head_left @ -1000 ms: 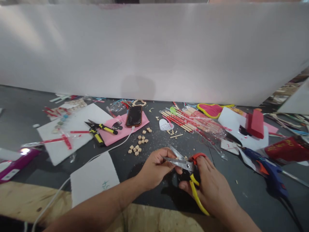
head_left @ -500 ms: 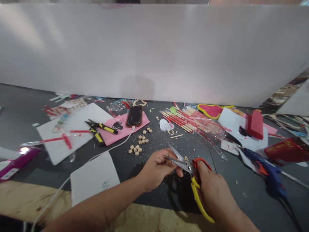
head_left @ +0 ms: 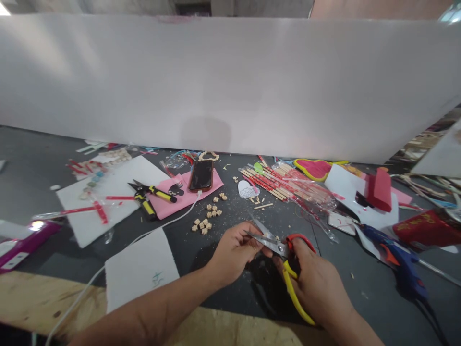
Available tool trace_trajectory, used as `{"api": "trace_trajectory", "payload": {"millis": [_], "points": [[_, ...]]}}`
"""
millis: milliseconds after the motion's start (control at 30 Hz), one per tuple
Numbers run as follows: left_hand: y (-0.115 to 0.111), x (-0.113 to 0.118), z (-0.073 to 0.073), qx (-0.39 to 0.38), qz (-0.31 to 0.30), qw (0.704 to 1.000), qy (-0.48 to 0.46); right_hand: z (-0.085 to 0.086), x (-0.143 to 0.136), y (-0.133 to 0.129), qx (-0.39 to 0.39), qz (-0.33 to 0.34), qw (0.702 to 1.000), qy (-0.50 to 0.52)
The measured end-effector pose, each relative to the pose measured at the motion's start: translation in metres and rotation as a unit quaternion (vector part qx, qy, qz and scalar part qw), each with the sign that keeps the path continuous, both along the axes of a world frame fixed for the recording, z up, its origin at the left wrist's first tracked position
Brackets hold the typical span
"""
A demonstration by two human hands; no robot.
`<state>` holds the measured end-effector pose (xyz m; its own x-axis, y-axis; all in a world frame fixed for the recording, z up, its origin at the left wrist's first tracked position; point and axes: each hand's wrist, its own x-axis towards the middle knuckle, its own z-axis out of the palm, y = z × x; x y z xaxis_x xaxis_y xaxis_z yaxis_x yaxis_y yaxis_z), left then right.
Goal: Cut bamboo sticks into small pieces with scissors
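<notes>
While the right hand [head_left: 319,281] has its fingers wrapped round the handles of the red-and-yellow scissors [head_left: 280,248], the left hand [head_left: 230,254] brings thumb and fingertips together at the blades; whether it pinches a small piece there, I cannot tell. The scissors hang above the dark tabletop [head_left: 382,307], near the middle of its front edge, blades parted in a narrow V. Cutting seems to be the step in hand, and the next move would call for steadying the left fingers clear of the blades while the right hand squeezes. The scissors' long axis runs slantwise, tips toward the tabletop's far left corner, yellow handle loop toward the front edge, right of centre. Just beyond the left hand lie clusters of little wooden blocks [head_left: 204,225]; farther toward the back edge are a thin wooden stick [head_left: 263,206] and a phone [head_left: 200,176]. A blue glue gun [head_left: 401,262] lies toward the right edge.
</notes>
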<state>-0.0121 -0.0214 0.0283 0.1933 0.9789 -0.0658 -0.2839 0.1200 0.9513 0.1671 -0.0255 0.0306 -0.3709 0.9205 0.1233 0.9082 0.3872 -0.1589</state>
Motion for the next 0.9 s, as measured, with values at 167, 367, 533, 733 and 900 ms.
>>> {"api": "trace_trajectory", "payload": {"millis": [167, 367, 533, 733, 900], "points": [[0.0, -0.003, 0.007, -0.002, -0.018, 1.0, -0.019, 0.002, -0.002, -0.001, 0.016, 0.022, 0.999, 0.039], [0.002, -0.005, 0.002, -0.054, -0.075, 0.994, -0.059, 0.006, -0.001, -0.001, 0.026, 0.039, 0.998, 0.052], [0.003, -0.01, -0.003, -0.074, -0.156, 0.98, -0.103, 0.002, 0.001, 0.0, 0.009, 0.044, 0.998, 0.049], [0.002, -0.009, -0.001, -0.075, -0.173, 0.975, -0.117, -0.008, 0.005, -0.001, 0.005, 0.044, 0.999, 0.024], [0.002, -0.008, -0.001, -0.095, -0.157, 0.977, -0.113, -0.005, 0.004, -0.004, 0.037, 0.051, 0.998, 0.0]]}}
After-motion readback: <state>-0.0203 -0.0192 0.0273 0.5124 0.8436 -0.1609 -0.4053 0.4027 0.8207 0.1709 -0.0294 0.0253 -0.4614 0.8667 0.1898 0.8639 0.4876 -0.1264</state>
